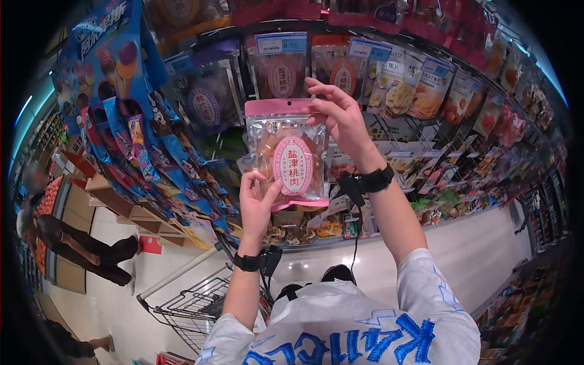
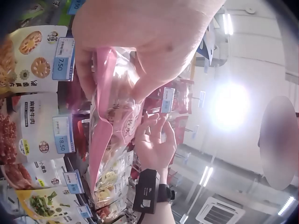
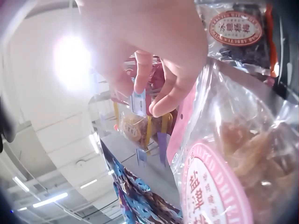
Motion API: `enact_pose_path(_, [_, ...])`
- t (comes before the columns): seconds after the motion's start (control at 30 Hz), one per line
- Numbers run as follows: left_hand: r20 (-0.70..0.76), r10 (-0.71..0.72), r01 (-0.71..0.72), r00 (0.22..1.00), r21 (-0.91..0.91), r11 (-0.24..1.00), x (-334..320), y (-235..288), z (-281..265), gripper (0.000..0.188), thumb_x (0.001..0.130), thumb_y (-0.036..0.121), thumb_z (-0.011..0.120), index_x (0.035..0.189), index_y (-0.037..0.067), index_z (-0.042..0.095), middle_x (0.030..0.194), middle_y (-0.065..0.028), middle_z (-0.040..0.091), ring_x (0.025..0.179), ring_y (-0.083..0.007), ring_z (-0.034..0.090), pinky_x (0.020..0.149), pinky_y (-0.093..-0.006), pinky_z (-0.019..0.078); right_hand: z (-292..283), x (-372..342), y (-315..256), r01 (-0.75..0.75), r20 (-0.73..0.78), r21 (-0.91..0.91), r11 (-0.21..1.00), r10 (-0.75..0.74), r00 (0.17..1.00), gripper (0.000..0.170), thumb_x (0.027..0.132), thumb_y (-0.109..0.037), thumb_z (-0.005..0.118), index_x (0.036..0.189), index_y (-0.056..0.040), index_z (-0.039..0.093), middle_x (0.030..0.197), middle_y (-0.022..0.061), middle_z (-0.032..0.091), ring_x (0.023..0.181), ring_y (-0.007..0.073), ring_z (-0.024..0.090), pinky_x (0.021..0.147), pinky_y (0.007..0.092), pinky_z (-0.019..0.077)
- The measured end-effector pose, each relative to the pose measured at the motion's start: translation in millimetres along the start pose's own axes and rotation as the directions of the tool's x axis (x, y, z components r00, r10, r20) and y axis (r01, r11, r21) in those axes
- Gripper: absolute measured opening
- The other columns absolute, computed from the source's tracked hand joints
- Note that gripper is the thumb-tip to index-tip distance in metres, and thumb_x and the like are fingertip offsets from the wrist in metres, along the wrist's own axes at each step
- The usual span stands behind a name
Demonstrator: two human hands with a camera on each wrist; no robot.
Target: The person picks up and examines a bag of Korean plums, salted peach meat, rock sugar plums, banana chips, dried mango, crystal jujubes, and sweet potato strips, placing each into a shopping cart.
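Left fingers (image 1: 250, 182) pinch pink-topped pouch (image 1: 294, 161); wire cart (image 1: 179, 273) on glossy shop floor (image 1: 450, 250).

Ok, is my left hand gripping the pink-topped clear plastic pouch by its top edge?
No, the head view shows your left hand gripping the pouch near its lower left corner.

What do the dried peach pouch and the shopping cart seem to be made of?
The dried peach pouch looks like thin, glossy plastic film: it glints, creases and is clear in places. The shopping cart is probably metal wire, judging by its thin crossing bars; I cannot tell its finish.
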State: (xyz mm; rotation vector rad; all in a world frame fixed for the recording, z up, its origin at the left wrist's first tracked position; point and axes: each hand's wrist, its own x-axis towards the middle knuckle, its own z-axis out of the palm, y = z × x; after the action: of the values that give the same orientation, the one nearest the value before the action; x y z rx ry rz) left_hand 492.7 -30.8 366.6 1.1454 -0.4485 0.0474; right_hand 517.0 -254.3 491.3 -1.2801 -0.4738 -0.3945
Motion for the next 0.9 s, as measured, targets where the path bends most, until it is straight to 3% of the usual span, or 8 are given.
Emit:
enact_pose_path(0.03, [0.009,0.024,-0.024,1.000,-0.010,1.000,5.6,2.6,2.2,0.030,0.087,-0.003,0.068,0.101,0.007,0.043,0.099,0.0004,0.044,0.096,-0.0063,0.048,0.084,-0.0205,0.0412,0.1,10.5,-2.3,-0.058,0.020,0.182,0.982,0.055,0.998,0.025,0.090,-0.009,0.063,0.112,0.0019,0.061,0.131,0.0116,0.054,0.099,0.0238,0.067,0.081,0.0332,0.0547])
enact_pose_path(0.13, [0.009,0.061,-0.060,0.998,-0.040,0.997,19.9,12.3,8.7,0.029,0.087,-0.003,0.067,0.101,0.006,0.043,0.100,-0.0003,0.047,0.096,-0.0066,0.051,0.084,-0.0211,0.0434,6.4,33.9,-10.6,-0.054,0.032,0.325,0.944,0.047,0.998,0.027,0.090,-0.011,0.061,0.114,0.0011,0.059,0.127,0.0108,0.055,0.099,0.0263,0.067,0.076,0.0361,0.0554])
enact_pose_path(0.27, [0.006,0.038,-0.037,0.999,-0.109,0.993,31.6,42.6,19.4,0.028,0.088,-0.002,0.066,0.102,0.006,0.044,0.099,-0.0009,0.052,0.092,-0.0067,0.055,0.078,-0.0212,0.0475,12.6,45.5,-26.5,-0.051,0.055,0.306,0.951,0.036,0.998,0.028,0.091,-0.019,0.061,0.113,-0.0024,0.061,0.114,0.0080,0.061,0.096,0.0241,0.067,0.077,0.0369,0.0530])
enact_pose_path(0.4, [0.009,0.178,-0.177,0.984,-0.058,0.982,52.1,37.4,10.8,0.027,0.089,-0.001,0.066,0.102,0.007,0.045,0.098,-0.0001,0.053,0.090,-0.0053,0.055,0.073,-0.0196,0.0487,10.2,52.1,-33.9,-0.040,0.090,0.225,0.974,0.020,0.996,0.028,0.090,-0.023,0.062,0.111,-0.0032,0.061,0.108,0.0075,0.063,0.092,0.0224,0.066,0.076,0.0363,0.0518])
enact_pose_path(0.53, [0.022,0.172,-0.171,0.985,-0.048,0.984,62.4,52.7,15.2,0.027,0.089,-0.001,0.067,0.102,0.007,0.045,0.095,0.0025,0.049,0.090,-0.0044,0.054,0.074,-0.0200,0.0490,14.0,59.8,-47.0,0.049,0.085,0.234,0.971,-0.071,0.994,0.038,0.097,-0.038,0.050,0.103,-0.0039,0.064,0.127,0.0142,0.054,0.094,0.0249,0.066,0.079,0.0354,0.0516])
enact_pose_path(0.63, [0.039,0.156,-0.153,0.987,-0.067,0.986,73.0,55.5,16.8,0.027,0.089,0.000,0.067,0.101,0.008,0.045,0.095,0.0028,0.049,0.090,-0.0044,0.055,0.075,-0.0205,0.0498,15.3,63.9,-55.0,0.109,0.134,0.236,0.966,-0.143,0.981,0.062,0.098,-0.057,0.038,0.092,-0.0040,0.069,0.145,0.0184,0.043,0.098,0.0280,0.067,0.079,0.0364,0.0541])
enact_pose_path(0.73, [0.036,0.169,-0.165,0.985,-0.095,0.982,81.1,60.1,23.6,0.026,0.089,0.000,0.067,0.102,0.008,0.046,0.095,0.0020,0.051,0.090,-0.0049,0.057,0.075,-0.0212,0.0508,18.4,63.5,-55.0,0.095,0.128,0.205,0.974,-0.123,0.984,0.062,0.094,-0.060,0.047,0.090,-0.0013,0.068,0.147,0.0202,0.036,0.096,0.0277,0.068,0.076,0.0348,0.0538])
enact_pose_path(0.9, [0.054,0.110,-0.104,0.992,-0.107,0.989,93.7,57.5,25.6,0.025,0.089,0.001,0.067,0.102,0.007,0.046,0.095,-0.0002,0.055,0.089,-0.0066,0.059,0.075,-0.0217,0.0515,20.5,60.8,-54.9,0.110,0.123,0.077,0.991,-0.119,0.985,0.063,0.098,-0.058,0.040,0.095,-0.0019,0.068,0.150,0.0184,0.036,0.101,0.0281,0.067,0.078,0.0344,0.0547])
